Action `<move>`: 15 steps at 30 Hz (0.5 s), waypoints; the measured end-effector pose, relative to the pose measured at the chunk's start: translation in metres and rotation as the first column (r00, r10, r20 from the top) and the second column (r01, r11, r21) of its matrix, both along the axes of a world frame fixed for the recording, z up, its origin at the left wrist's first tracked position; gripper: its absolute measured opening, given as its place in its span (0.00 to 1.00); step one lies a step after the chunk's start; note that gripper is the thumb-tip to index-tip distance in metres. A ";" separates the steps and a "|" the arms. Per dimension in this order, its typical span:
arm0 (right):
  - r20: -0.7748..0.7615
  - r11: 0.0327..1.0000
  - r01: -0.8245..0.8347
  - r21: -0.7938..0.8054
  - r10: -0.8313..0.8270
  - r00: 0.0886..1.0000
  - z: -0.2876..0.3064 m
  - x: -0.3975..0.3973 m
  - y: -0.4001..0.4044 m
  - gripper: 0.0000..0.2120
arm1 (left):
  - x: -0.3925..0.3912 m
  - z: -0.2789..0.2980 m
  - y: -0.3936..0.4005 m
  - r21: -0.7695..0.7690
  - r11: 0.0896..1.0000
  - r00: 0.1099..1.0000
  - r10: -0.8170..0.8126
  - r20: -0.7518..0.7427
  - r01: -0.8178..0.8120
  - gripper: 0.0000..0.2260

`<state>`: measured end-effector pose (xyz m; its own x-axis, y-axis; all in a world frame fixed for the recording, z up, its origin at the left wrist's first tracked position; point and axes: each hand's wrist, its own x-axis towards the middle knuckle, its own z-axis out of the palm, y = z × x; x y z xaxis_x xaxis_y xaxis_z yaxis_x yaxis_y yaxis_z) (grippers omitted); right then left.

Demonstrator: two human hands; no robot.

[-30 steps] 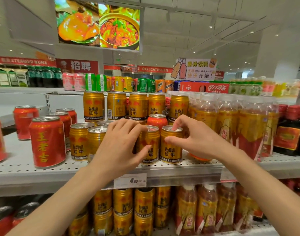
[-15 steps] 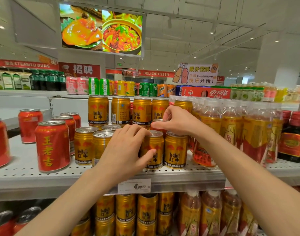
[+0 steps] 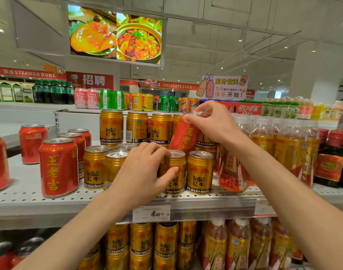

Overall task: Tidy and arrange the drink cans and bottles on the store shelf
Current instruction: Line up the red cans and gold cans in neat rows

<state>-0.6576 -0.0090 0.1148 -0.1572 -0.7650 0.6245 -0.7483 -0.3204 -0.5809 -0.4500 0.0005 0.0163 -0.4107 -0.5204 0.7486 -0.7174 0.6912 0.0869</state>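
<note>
Overhead, right hand [image 3: 215,123] pinching one red can [image 3: 186,136]

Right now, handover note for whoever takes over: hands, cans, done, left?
Right hand pinches the top rim of a red can, lifted and tilted above the gold cans.
Left hand grips a front-row gold can on the shelf.
Other red cans stand at the shelf's left.
Done: stray red can pulled out of the gold group.
Left: probably set it with the reds, then straighten the gold row.

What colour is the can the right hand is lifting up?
Red with yellow writing: the lifted can, tilted, pinched at its top by the right hand. The head view shows it.
</note>
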 end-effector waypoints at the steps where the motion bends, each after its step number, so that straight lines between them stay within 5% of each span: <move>1: 0.023 0.999 -0.001 -0.039 0.002 1.000 0.002 0.000 0.002 0.27 | -0.001 0.001 0.001 -0.001 1.000 1.000 0.003 -0.009 -0.003 0.20; 10: 0.376 0.973 -0.173 -0.155 0.220 0.900 0.003 0.000 0.028 0.16 | -0.007 0.024 -0.002 0.060 0.995 0.952 -0.058 -0.299 0.080 0.36; 15: 0.469 0.949 -0.282 -0.142 0.315 0.825 -0.008 0.009 0.045 0.13 | 0.001 0.030 0.001 0.046 0.984 0.925 -0.148 -0.349 0.174 0.33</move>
